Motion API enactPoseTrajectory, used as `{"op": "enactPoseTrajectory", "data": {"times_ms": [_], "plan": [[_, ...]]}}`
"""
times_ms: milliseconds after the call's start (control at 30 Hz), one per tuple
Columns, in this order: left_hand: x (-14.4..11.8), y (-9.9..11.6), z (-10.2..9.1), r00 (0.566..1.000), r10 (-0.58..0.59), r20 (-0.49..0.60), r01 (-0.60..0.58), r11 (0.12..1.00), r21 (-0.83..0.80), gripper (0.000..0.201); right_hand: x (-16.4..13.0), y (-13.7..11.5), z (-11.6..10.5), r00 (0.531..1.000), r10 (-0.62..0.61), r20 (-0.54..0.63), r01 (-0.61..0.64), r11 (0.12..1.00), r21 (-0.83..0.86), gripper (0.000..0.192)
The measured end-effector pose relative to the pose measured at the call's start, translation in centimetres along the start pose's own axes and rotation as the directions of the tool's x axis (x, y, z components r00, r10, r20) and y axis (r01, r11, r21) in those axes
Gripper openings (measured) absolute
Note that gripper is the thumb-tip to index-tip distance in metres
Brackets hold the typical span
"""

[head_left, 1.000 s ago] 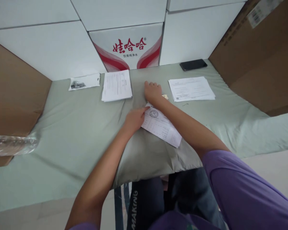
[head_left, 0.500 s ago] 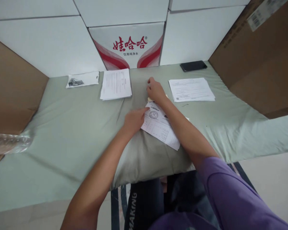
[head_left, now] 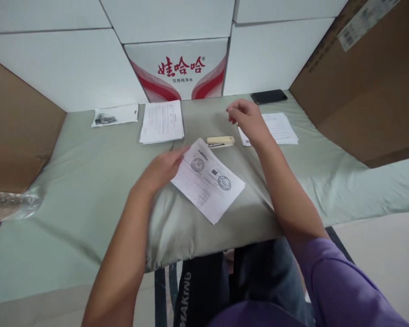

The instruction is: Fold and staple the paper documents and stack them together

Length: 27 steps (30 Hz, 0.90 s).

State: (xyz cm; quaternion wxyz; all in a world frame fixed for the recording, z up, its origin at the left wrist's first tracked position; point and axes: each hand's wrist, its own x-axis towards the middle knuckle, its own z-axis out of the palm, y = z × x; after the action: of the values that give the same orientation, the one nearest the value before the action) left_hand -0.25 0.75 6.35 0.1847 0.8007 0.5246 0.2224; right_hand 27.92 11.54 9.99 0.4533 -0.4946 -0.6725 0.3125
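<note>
My left hand (head_left: 163, 170) pinches the left edge of a small stack of printed papers (head_left: 209, 193), thumb on top. Round black stamps mark the top sheet, which lies askew near the front edge of the cloth. Just beyond its upper corner rests a cream stapler (head_left: 221, 141), apart from both hands. My right hand (head_left: 248, 119) hovers to the right of the stapler with loosely bent fingers and nothing visible in them. Partly behind that hand lies a second paper stack (head_left: 281, 129).
Another paper stack (head_left: 162, 121) and a white packet (head_left: 115, 116) with dark items lie at the back left. A black phone (head_left: 269, 96) is at the back right. White boxes (head_left: 177, 68) line the back; brown cartons (head_left: 368, 91) flank both sides. A clear plastic bottle (head_left: 13, 204) lies far left.
My right hand has come off the stapler and moved right. My left hand has drawn the stamped papers left and toward me, leaving the stapler in plain sight.
</note>
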Motion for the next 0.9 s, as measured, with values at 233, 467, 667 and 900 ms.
{"op": "enactPoseTrajectory", "data": {"times_ms": [233,467,667,900], "plan": [[-0.8,0.3,-1.7,0.881,-0.024,-0.472,-0.094,0.970,-0.224,0.041,-9.0,1.8,-3.0,0.905,0.161,0.393,-0.276,0.927,0.255,0.044],[0.6,0.6,3.4,0.775,-0.128,-0.619,-0.144,0.918,-0.371,0.049,-11.5,4.3,-1.5,0.930,0.210,0.302,-0.347,0.774,0.530,0.055],[0.9,1.0,4.8,0.825,-0.232,-0.514,-0.151,0.787,-0.598,0.053,-11.1,3.7,-2.3,0.983,0.117,0.139,-0.163,0.908,0.386,0.043],[0.8,2.8,5.0,0.828,-0.297,-0.475,-0.151,0.699,-0.699,0.034,-11.8,2.7,-3.8,1.000,0.030,-0.004,-0.028,0.972,0.234,0.038]]}}
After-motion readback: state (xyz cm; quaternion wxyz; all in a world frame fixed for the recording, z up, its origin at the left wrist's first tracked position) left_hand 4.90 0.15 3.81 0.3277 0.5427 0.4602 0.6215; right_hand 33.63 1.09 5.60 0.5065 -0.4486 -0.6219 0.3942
